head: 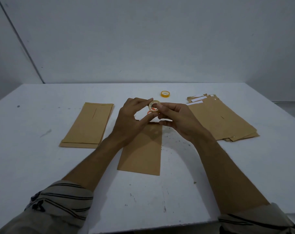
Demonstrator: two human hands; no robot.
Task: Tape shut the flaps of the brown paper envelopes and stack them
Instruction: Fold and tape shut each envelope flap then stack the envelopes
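Both hands hold a small roll of clear tape (153,106) above the table's middle. My left hand (132,119) pinches the roll between thumb and forefinger. My right hand (178,119) grips it from the right, fingers on its rim. Below them one brown envelope (141,152) lies flat, its far end hidden by my hands. A neat stack of brown envelopes (88,125) lies at the left. A looser pile of brown envelopes (222,119) with white strips showing at the flaps lies at the right.
A second, yellow tape roll (165,94) sits farther back on the white table (42,166). A grey wall rises behind the table. The near table edge runs between my striped sleeves.
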